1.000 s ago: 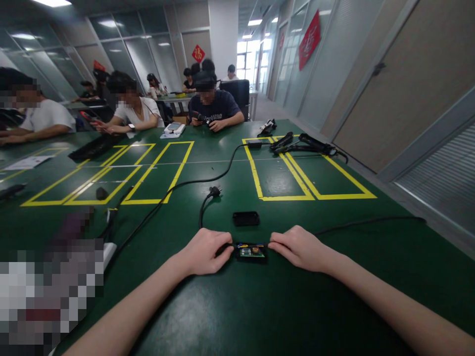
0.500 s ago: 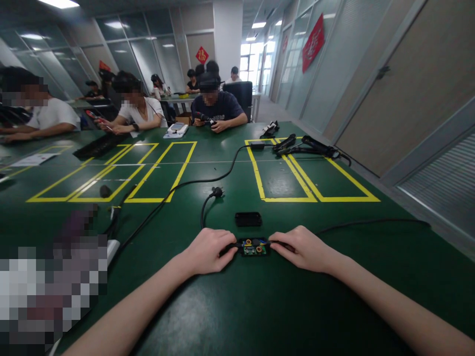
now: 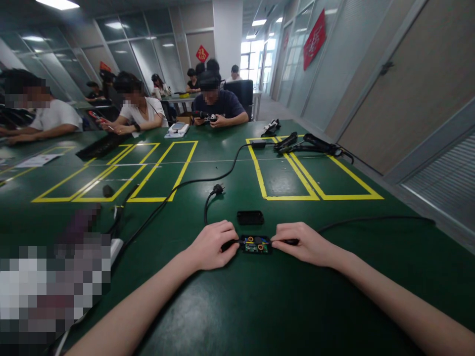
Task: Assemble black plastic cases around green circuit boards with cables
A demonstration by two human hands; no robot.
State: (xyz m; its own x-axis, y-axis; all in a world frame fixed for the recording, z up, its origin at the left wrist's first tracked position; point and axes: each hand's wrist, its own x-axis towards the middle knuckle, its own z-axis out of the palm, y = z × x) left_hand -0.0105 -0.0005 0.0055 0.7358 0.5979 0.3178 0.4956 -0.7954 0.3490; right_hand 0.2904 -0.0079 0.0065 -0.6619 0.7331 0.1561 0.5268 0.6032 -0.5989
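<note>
An open black plastic case lies on the green table, with a small circuit board inside that carries copper coils and blue and yellow wires. My left hand pinches the black cable at the case's left end. At the right end, my right hand grips the other black cable between thumb and fingers. Just beyond the case rests its matching black cover, hollow side up. A power plug on a short black cord lies past my left hand.
A long black cable crosses the table to a small inline box. Yellow tape rectangles mark the tabletop. Black tools or clamps lie at the far right. Several people sit across the table; one holds a device.
Both hands stay at the two ends of the case. My right fingers have shifted slightly on their cable, showing more of it. The view has moved a little.
</note>
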